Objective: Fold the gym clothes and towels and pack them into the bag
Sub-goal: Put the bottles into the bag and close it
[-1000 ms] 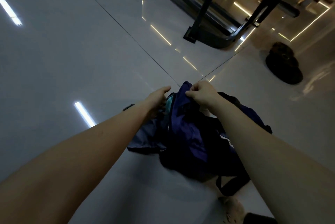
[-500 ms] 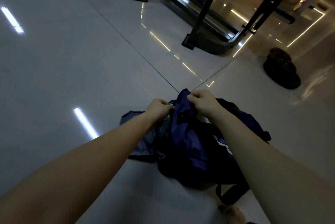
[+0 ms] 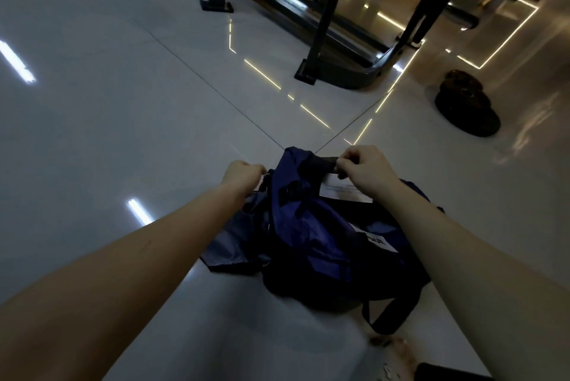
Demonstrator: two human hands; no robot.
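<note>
A dark navy gym bag [image 3: 311, 238] lies on the glossy tiled floor in front of me, its black strap [image 3: 388, 316] looping out at the near right. My left hand [image 3: 242, 175] is fisted on the bag's left edge, gripping fabric there. My right hand [image 3: 367, 169] pinches the far top edge of the bag beside a dark handle. A white folded item [image 3: 342, 191] shows in the opening just below my right hand. A lighter blue-grey flap [image 3: 228, 245] spreads out to the left. What else is inside the bag is hidden.
The black frame of a gym machine [image 3: 336, 38] stands on the floor beyond the bag. A stack of dark weight plates [image 3: 465, 106] lies at the right. A bare foot [image 3: 391, 356] shows near the bottom edge.
My hands have drawn apart, the right one moving right along the bag's top edge, and the opening has widened so the white item now shows. The view has tilted up slightly.
</note>
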